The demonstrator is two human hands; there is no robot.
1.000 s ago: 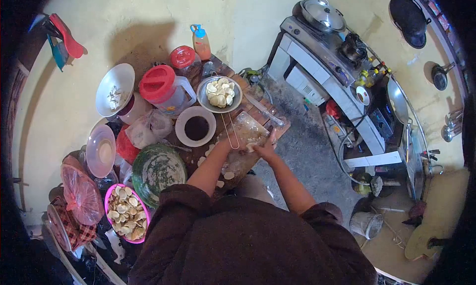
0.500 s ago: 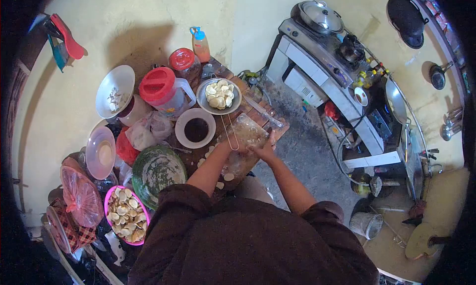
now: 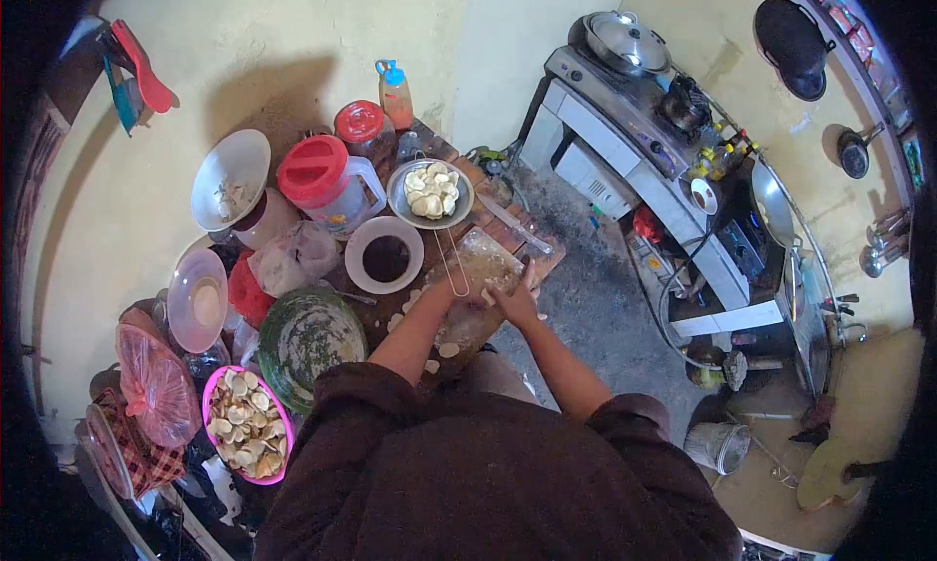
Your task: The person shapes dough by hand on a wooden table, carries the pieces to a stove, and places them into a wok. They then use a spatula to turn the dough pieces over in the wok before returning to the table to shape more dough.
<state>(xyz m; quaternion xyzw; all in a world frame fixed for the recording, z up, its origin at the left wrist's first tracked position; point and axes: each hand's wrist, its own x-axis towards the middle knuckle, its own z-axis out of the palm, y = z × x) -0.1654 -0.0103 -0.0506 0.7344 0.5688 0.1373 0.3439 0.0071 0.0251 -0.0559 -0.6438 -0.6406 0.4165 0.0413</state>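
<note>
My left hand lies low over the work table, beside the long wire handle of a strainer; its fingers are mostly hidden. My right hand is close to its right, with fingers spread apart; I cannot make out anything in them. Just beyond both hands lies a flat, pale, floury board or sheet. Thin pale rounds are scattered near my left forearm. The strainer holds several pale rounds. A knife rests on the wooden table behind the sheet.
A white bowl of dark liquid, a red-lidded pitcher and a floury green tray crowd the left. A pink basket holds pale rounds or chips. At right stands a stove with a lidded pan.
My right hand has shifted slightly left and its fingers are lifted more. My left hand has hardly moved. The view has shifted a little.
</note>
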